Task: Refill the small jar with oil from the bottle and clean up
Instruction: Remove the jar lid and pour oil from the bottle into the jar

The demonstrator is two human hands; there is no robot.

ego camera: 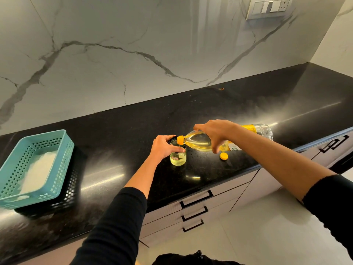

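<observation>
1 small clear jar (178,159) gripped in left hand (164,148); 1 clear plastic oil bottle (198,141) gripped in right hand (215,131); 1 round yellow cap (223,156) just below right hand

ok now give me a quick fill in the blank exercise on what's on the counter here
1. The left hand grips the small jar, which stands on the ____ counter.
2. The right hand holds the bottle tipped over the jar, while the bottle's ____ cap lies loose on the counter.
3. The basket at the counter's left end holds something ____ in colour.

Missing words: black; yellow; white
</observation>
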